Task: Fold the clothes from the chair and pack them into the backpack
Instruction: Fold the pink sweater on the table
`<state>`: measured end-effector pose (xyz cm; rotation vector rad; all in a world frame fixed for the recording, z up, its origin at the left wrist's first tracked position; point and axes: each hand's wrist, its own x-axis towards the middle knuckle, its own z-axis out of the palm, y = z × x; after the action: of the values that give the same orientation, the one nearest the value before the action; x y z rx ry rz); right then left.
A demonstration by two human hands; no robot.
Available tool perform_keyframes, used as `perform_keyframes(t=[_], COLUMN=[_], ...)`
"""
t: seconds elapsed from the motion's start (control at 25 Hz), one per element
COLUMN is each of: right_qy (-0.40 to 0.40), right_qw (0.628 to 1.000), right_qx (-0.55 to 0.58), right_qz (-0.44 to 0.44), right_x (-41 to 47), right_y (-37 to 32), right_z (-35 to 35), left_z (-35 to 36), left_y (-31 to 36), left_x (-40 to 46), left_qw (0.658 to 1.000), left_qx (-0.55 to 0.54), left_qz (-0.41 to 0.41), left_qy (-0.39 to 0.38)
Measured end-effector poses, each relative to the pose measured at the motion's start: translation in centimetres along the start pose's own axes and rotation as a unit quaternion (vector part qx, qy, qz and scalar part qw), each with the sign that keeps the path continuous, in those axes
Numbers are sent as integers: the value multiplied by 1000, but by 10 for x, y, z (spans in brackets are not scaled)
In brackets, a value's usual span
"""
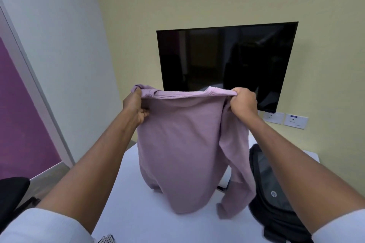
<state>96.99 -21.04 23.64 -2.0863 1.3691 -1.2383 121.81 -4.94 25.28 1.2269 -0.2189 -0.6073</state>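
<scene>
A mauve long-sleeved sweater (177, 144) hangs in the air above the white table (138, 213), its hem resting on the tabletop. My left hand (135, 105) grips its left shoulder and my right hand (244, 102) grips its right shoulder, stretching the neckline between them. One sleeve dangles down on the right side. A black backpack (270, 189) with a round silver logo lies on the table at the right, partly behind my right forearm. Whether the backpack is open is hidden from me.
A dark wall-mounted screen (227, 61) hangs behind the sweater, with two wall sockets (284, 118) below its right corner. A black chair (11, 197) shows at the lower left edge. A purple panel (19, 114) with a grey frame covers the left wall.
</scene>
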Motion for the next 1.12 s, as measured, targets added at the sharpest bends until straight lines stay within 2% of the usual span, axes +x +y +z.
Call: perform_keyframes(t=[0.08, 0.2, 0.32, 0.4, 0.52, 0.56, 0.6, 0.64, 0.68, 0.76, 0.84, 0.96, 1.12], right_qy=[20, 69, 121, 130, 112, 103, 97, 90, 81, 48, 11, -13, -37], right_qw=[1000, 995, 980, 978, 987, 986, 985, 984, 983, 982, 987, 994, 992], right_qx=[0, 30, 56, 57, -42, -86, -118, -136, -146, -158, -132, -91, -103], right_qz=[-15, -65, -148, -155, -110, -94, -79, -71, -74, -95, -87, -63, -60], right_x=[10, 27, 42, 43, 34, 29, 24, 18, 13, 2, -7, -15, -22], right_y=[-13, -35, -48, -46, -29, -21, -13, -6, 2, 17, 28, 41, 54], right_z=[-10, -27, -39, -40, -28, -23, -17, -12, -5, 6, 16, 26, 28], left_z=[0, 5, 9, 5, -3, -8, -14, -22, -32, -55, -73, -89, -108], left_y=[6, 24, 45, 49, 45, 41, 35, 26, 15, -14, -45, -79, -94], left_x=[4, 10, 12, 15, 12, 10, 6, 8, 11, 19, 25, 32, 29], left_qw=[998, 977, 950, 953, 963, 948, 918, 894, 892, 945, 974, 972, 935], left_qx=[-49, -146, -172, -111, 91, 188, 285, 343, 350, 241, 155, 160, 238], left_qz=[26, 147, 253, 275, 252, 246, 251, 263, 271, 222, 151, 124, 99], left_qy=[-16, -56, -66, -58, 25, 74, 117, 122, 91, -19, -63, -116, -242])
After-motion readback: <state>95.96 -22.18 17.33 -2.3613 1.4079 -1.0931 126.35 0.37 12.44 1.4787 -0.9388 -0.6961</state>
